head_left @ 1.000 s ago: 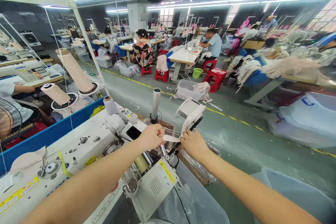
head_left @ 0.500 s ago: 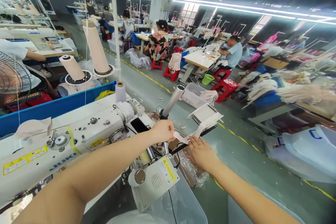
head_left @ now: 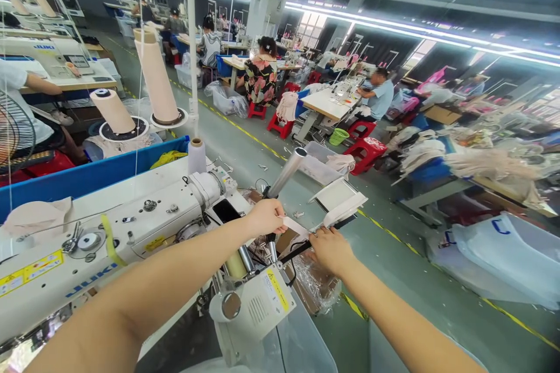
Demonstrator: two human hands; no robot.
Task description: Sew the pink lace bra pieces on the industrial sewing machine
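Observation:
Beyond the head of a white sewing machine, my left hand pinches one end of a pale pink strip of tape. The strip spans the short gap to my right hand, whose fingers close over its other end beside a dark bar. Just past my right hand, a white holder carries a wide pale band that slopes down toward the fingers. The fingertips of the right hand are partly hidden. A metal tube rises behind my left hand.
A white motor box hangs below my forearms. Thread cones and a lilac spool stand at the left, by a blue trough. Plastic wrap lies under my right hand. Several co-workers sit at machines farther off.
The view has shifted slightly, so the surroundings sit a little further left. Both hands keep their hold on the strip, which looks slightly straighter between them.

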